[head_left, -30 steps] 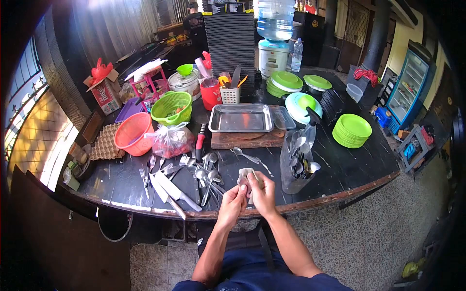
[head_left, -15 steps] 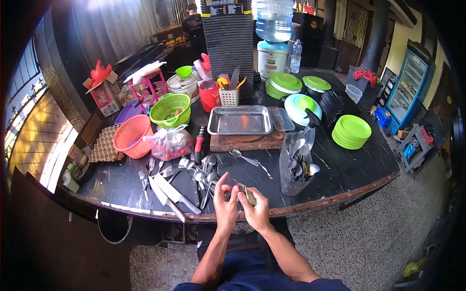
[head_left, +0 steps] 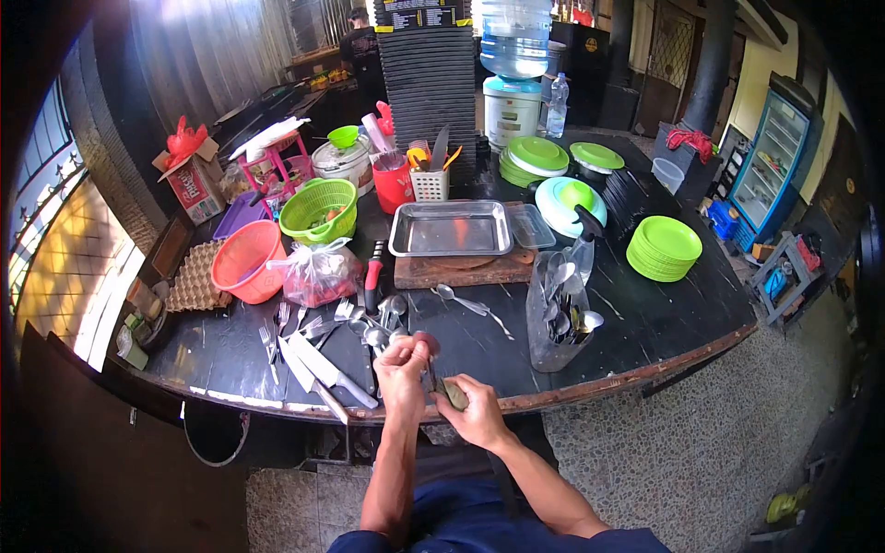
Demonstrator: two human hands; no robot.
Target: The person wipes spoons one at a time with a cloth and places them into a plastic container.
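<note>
My left hand (head_left: 404,367) is closed around the top of a metal spoon (head_left: 430,373) at the front edge of the black table (head_left: 645,323). My right hand (head_left: 472,412) grips a crumpled grey cloth (head_left: 454,394) pressed to the spoon's lower part. Both hands are close together just over the table's rim. A pile of loose spoons and forks (head_left: 369,323) lies just beyond my left hand, and two knives (head_left: 318,364) lie to its left.
A clear bag of spoons (head_left: 560,309) stands to the right. A steel tray (head_left: 452,228) rests on a wooden board (head_left: 461,270). Orange (head_left: 241,261) and green (head_left: 320,208) baskets, a bag of red food (head_left: 318,272), green plates (head_left: 666,245), a water dispenser (head_left: 514,64). A person (head_left: 355,46) stands far back.
My hands dropped from above the table toward its front edge. The cloth, first spread between both hands, is now bunched in my right hand, and my left hand has taken hold of a spoon.
</note>
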